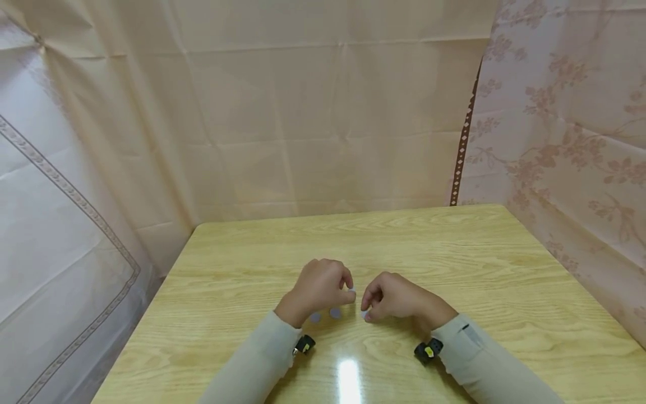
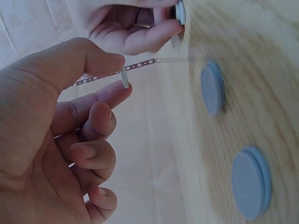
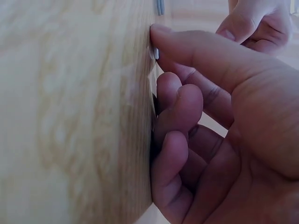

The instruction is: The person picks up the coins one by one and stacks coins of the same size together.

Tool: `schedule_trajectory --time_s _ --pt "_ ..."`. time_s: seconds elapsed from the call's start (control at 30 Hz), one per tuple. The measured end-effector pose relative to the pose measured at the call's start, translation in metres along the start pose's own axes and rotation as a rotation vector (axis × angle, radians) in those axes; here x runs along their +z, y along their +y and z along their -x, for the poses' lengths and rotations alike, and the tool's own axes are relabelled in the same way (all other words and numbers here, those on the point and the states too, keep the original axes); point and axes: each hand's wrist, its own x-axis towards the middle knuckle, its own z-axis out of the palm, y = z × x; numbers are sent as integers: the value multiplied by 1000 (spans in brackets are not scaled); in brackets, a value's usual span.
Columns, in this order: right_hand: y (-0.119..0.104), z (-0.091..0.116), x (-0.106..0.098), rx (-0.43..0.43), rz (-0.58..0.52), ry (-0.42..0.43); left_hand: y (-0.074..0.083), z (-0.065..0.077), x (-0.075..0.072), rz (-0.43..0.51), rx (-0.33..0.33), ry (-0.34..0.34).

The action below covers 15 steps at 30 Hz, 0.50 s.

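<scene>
My left hand (image 1: 323, 285) is raised above the table, pinching a small pale disc (image 2: 124, 78) edge-on between thumb and index fingertip. Its other fingers are loosely curled. My right hand (image 1: 396, 295) is down at the table surface, thumb and index finger on either side of another pale disc (image 1: 364, 315). In the right wrist view that disc (image 3: 155, 52) is mostly hidden by the thumb. Below the left hand lie two round pale blue-grey pieces side by side, the nearer one (image 2: 251, 183) and the farther one (image 2: 213, 87), each looking like two layers stacked flat.
The wooden table (image 1: 242, 252) has a light grain and a bright glare (image 1: 349, 381) near its front. A beige curtain (image 1: 323, 129) hangs behind it, and a flowered cloth (image 1: 565, 123) at the right. Black wrist cameras sit under both sleeves.
</scene>
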Motion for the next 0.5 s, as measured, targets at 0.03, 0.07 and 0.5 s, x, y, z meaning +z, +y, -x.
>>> schedule_trajectory --time_s 0.03,0.07,0.5 --pt "1 0 0 0 -4 -1 1 0 1 4 3 -5" --pt "1 0 0 -1 -6 0 2 0 2 8 5 -12" --pt "3 -2 1 7 13 34 20 -3 15 17 3 -78"
